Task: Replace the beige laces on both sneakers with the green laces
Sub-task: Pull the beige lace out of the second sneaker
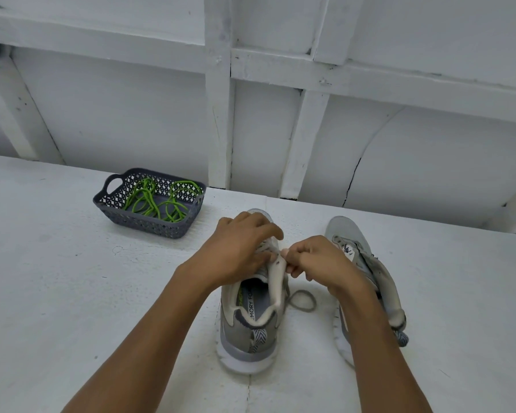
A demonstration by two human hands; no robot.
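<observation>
Both forearms reach in from the bottom edge, and I see them meet over the nearer sneaker (pixel 251 320), which sits heel toward me on the white table (pixel 57 278), toe pointing away. I have the left hand (pixel 239 248) draped over its lace area, fingers curled down onto the tongue and upper. The right hand (pixel 316 260) sits just beside it, thumb and fingertips pinched together on the beige lace (pixel 303 301) at the top eyelets; a loose loop of that lace lies on the table between the two shoes. The second sneaker (pixel 361 257) rests to the right, tilted onto its side and partly hidden behind my right wrist, its own beige lace still threaded. Well to the left and farther back stands a dark grey perforated basket (pixel 149 222), and I can see the green laces (pixel 158 201) tangled inside it. Behind the table runs a white panelled wall (pixel 280 70).
</observation>
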